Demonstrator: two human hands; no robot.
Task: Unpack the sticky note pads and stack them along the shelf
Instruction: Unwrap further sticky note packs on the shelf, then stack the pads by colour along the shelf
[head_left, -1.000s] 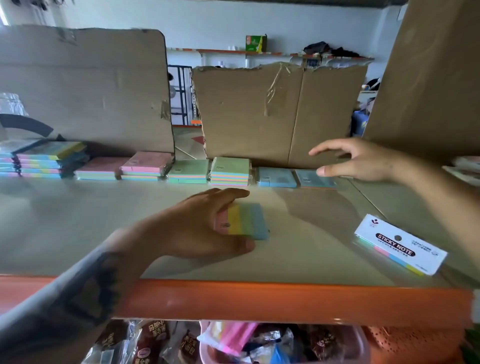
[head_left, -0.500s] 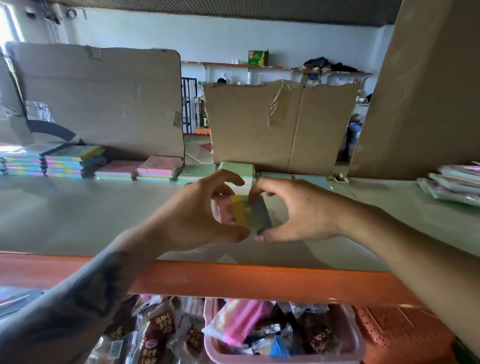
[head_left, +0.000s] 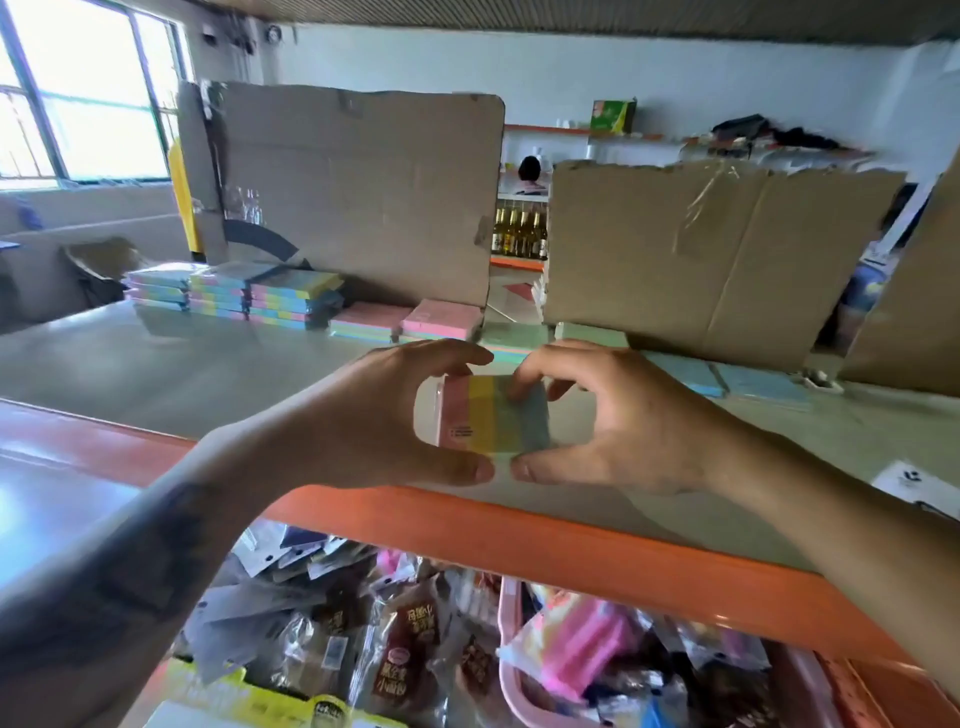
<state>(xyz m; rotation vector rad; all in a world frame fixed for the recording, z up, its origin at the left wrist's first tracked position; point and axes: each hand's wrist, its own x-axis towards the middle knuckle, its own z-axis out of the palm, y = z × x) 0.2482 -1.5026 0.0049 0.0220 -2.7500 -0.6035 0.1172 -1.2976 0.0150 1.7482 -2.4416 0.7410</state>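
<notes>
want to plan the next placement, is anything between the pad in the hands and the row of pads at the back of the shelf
Nothing visible. Both the left hand and right hand grip the striped pad, and only bare shelf lies between it and the back row of pads.

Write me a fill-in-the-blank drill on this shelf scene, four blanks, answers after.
1. Both hands hold one striped sticky note pad, still in its clear ____.
2. The left hand grips the pad's ____ end.
3. The shelf has an ____ front edge.
4. Behind the pink pads stands a sheet of ____.

Answers: wrapper; pink; orange; cardboard
</notes>
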